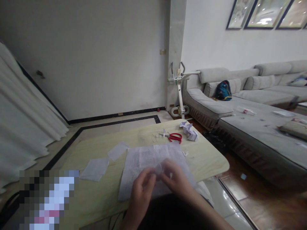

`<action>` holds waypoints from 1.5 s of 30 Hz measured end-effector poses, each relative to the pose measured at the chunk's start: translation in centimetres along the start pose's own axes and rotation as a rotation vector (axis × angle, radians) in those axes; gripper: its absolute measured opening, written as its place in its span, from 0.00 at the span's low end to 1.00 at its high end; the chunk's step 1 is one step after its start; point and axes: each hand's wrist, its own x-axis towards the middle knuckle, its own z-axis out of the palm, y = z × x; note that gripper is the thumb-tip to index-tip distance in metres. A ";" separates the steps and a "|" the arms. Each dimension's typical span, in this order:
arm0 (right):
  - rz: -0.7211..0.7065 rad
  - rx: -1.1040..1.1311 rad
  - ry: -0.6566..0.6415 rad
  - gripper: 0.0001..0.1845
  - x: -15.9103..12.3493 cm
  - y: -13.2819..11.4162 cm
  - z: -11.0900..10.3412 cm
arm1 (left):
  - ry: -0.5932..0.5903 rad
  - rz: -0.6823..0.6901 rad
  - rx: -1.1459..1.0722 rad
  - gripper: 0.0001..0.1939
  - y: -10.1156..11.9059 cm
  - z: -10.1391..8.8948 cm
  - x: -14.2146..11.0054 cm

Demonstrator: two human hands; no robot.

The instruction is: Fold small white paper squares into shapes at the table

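Observation:
My left hand [144,183] and my right hand [174,175] meet over a large printed sheet of paper [139,159] on the table. Between their fingertips is a small whitish piece of paper [159,168], blurred, so its shape is unclear. Both hands are closed in a pinch on it. Beyond the sheet lie red-handled scissors [175,137], with thin paper scraps [157,135] around the blades. Folded paper pieces [189,131] sit at the table's far right corner. Left of the sheet are loose paper squares [94,169] and another paper square [118,150].
The pale wooden table [211,156] has rounded corners. To the right stands a grey sofa [251,121] with a backpack [223,90] on it. Exercise equipment [179,92] is by the wall, and a white curtain [24,121] hangs at left. A pixelated patch covers the lower left.

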 end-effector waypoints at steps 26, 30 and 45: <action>0.246 0.335 -0.147 0.20 0.3 -0.9 -1.0 | -0.142 -0.072 -0.255 0.07 0.3 -0.8 0.7; 0.264 0.384 -0.134 0.20 0.4 -0.9 -1.0 | -0.151 -0.090 -0.237 0.08 0.4 -0.9 0.6; 0.333 0.388 -0.135 0.17 0.3 -1.6 -1.4 | -0.108 -0.027 -0.039 0.11 2.4 -1.2 0.4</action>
